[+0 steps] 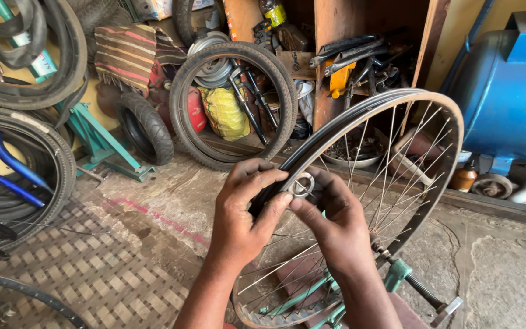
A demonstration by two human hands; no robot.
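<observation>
both hands point(287, 210) pinch a metal ring point(302, 185) – spoked wheel point(397, 158) behind

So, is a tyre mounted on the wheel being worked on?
No, the wheel shows a bare metal rim with spokes.

left hand point(238, 216): bare, no glove | right hand point(336, 222): bare | forearms: sleeveless

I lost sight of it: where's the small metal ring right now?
The metal ring is mid-frame in the head view, pinched between the fingertips of the left hand and right hand, in front of the spoked wheel.
</observation>
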